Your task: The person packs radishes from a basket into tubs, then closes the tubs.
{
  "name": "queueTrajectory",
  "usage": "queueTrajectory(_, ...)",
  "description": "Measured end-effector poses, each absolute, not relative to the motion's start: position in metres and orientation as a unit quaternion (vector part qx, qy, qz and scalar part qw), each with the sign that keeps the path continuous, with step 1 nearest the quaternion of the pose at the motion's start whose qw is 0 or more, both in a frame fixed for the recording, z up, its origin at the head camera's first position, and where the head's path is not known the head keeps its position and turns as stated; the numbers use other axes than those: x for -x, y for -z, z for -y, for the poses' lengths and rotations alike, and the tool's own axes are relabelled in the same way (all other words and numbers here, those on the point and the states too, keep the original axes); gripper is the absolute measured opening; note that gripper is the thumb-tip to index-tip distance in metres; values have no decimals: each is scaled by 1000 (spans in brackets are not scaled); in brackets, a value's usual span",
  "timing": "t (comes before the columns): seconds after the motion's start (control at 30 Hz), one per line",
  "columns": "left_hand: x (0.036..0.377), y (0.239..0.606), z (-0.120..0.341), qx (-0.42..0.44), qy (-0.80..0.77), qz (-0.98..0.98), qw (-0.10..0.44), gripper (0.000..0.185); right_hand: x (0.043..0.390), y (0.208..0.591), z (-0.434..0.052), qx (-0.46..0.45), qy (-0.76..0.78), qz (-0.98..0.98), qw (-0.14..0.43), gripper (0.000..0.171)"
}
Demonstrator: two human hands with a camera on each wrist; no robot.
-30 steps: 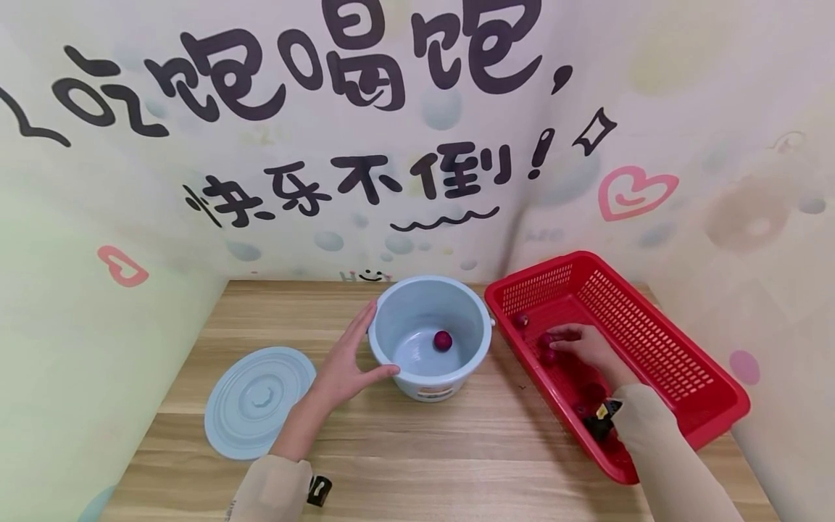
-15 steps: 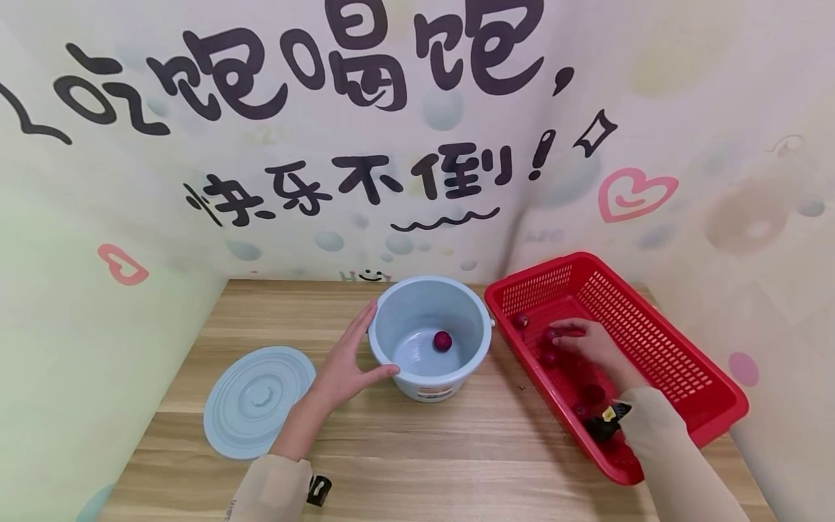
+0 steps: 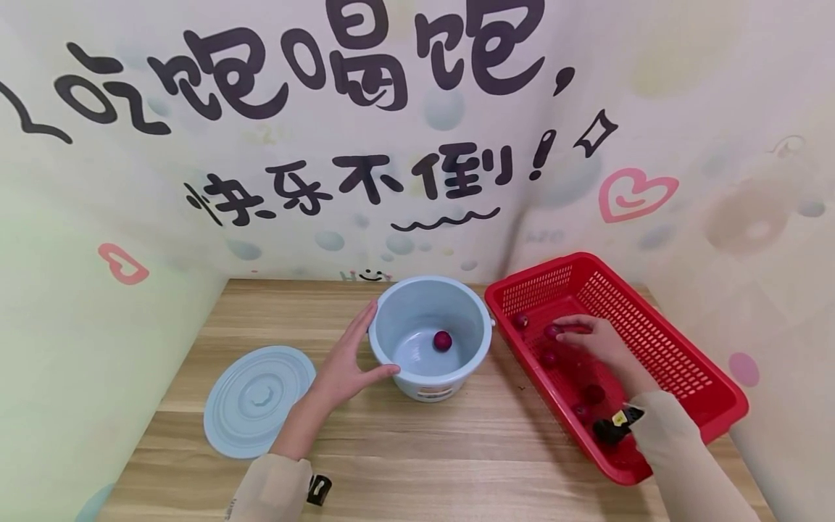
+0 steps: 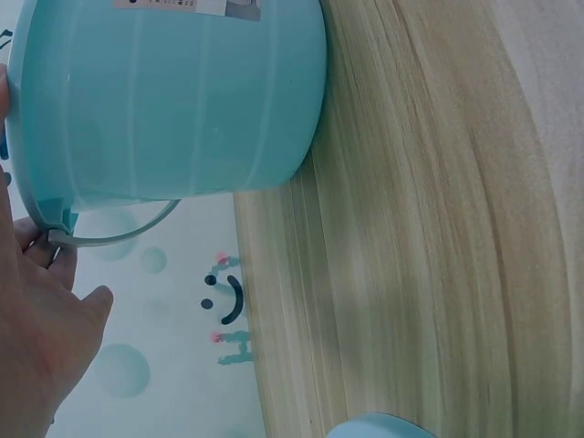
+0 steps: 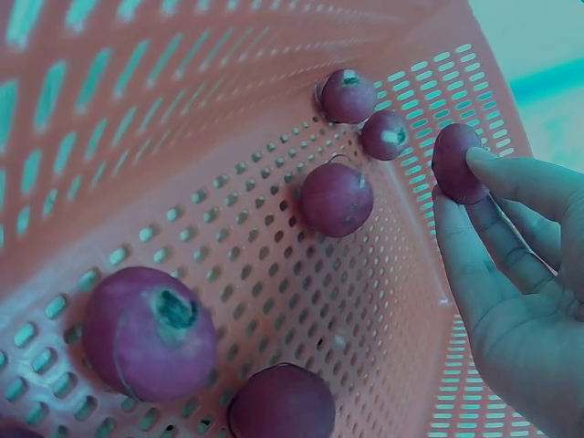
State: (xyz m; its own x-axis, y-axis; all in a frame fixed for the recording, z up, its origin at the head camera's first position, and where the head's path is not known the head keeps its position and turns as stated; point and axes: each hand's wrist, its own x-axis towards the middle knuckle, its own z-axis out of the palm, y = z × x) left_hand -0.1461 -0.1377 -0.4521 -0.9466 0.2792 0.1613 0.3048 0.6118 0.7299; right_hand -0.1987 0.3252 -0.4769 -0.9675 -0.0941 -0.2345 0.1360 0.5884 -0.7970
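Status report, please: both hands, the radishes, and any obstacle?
Left hand steadies bucket, fingers straight. Right hand pinches one radish inside red basket. One radish in bucket. Nothing between basket and bucket.

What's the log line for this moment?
left hand: steadies bucket | right hand: pinches radish in basket | bucket: one radish inside

A round pale blue lid [image 3: 259, 401] lies flat on the wooden tabletop [image 3: 417, 442] at the left, well apart from the wall [image 3: 391, 145] painted with black characters and pink hearts.
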Motion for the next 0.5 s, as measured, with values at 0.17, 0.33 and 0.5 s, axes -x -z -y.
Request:
queueTrajectory(0.17,146,453,138,162,410,897,15,108,198,475,-327,-5,447,-886,120,44)
queueTrajectory(0.33,146,453,138,161,410,898,15,108,196,470,-325,4,452,-884,118,44)
queueTrajectory(0.5,146,454,138,161,411,897,15,108,195,465,-323,12,457,-882,116,44)
